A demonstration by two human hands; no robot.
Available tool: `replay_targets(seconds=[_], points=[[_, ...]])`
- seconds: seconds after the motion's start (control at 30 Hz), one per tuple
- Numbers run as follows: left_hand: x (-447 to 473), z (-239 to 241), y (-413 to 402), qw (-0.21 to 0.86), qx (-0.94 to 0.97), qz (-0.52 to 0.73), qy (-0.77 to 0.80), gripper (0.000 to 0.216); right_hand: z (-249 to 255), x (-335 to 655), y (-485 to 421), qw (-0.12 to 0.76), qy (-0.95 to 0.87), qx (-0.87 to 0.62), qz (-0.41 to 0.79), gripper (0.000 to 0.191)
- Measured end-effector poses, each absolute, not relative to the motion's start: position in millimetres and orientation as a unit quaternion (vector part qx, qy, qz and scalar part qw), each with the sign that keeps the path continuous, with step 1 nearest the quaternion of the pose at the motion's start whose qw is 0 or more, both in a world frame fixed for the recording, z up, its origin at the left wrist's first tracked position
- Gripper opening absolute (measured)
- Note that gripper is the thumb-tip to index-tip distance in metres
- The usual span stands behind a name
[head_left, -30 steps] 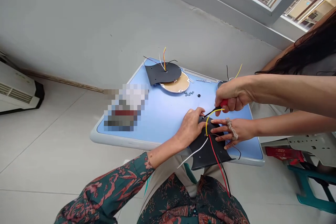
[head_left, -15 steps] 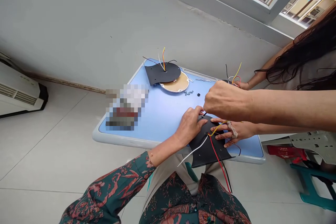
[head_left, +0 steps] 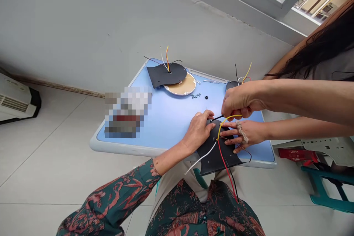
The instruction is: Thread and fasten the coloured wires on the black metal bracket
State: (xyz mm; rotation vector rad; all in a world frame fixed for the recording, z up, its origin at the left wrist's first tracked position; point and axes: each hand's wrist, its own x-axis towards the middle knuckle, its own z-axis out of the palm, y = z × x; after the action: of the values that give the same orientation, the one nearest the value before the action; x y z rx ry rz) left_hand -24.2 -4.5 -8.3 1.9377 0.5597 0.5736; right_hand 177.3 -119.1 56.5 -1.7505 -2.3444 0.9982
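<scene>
Co-worker's driving hand (head_left: 237, 104) has rolled since the earlier frame, baring more driver shaft (head_left: 217, 118); tabletop (head_left: 163, 125) carries black plate (head_left: 221, 156), overhanging near edge toward right corner; left hand (head_left: 199, 129), narrowed, holds plate's far rim; right hand out of view; shaft meets that rim, apparently turning a fastener; continuing calls for steady plate; moving room lies leftward; small screws (head_left: 195, 96) beyond.

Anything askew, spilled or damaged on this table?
Nothing looks spilled or clearly damaged. The near plate juts past the front edge of the table, and a pixelated patch masks part of the left end.
</scene>
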Motion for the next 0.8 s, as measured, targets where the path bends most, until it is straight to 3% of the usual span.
replay_targets(seconds=[0.07,0.2,0.3,0.43,0.5,0.6,0.67,0.8], points=[[-23.8,-9.9,-5.1,0.498,0.801,0.241,0.229,0.028,60.6,173.0,-120.8,0.081,-0.704,-0.648,0.279,0.012],[-23.3,-10.3,-4.4,0.490,0.805,0.246,0.227,0.028,76.0,162.6,-132.3,0.117,-0.647,-0.728,0.194,0.042],[-22.4,-4.2,-0.2,0.457,0.826,0.243,0.225,0.027,79.5,153.4,-147.3,0.119,-0.630,-0.747,0.176,0.038],[-17.0,10.9,9.7,0.437,0.831,0.281,0.197,0.016,65.3,133.1,-169.7,0.074,-0.560,-0.773,0.290,0.019],[-12.9,17.2,14.4,0.430,0.834,0.300,0.171,0.005,56.4,122.8,-175.2,0.035,-0.477,-0.781,0.402,0.026],[-8.9,20.6,20.7,0.417,0.843,0.304,0.151,0.008,49.2,111.7,-174.9,0.017,-0.391,-0.779,0.490,0.034],[-9.9,19.0,25.0,0.432,0.842,0.289,0.147,0.010,48.7,105.9,-173.1,0.016,-0.394,-0.784,0.480,0.031],[-22.5,12.4,31.5,0.476,0.823,0.207,0.231,0.017,58.3,96.1,-169.5,-0.005,-0.462,-0.815,0.351,0.020]])
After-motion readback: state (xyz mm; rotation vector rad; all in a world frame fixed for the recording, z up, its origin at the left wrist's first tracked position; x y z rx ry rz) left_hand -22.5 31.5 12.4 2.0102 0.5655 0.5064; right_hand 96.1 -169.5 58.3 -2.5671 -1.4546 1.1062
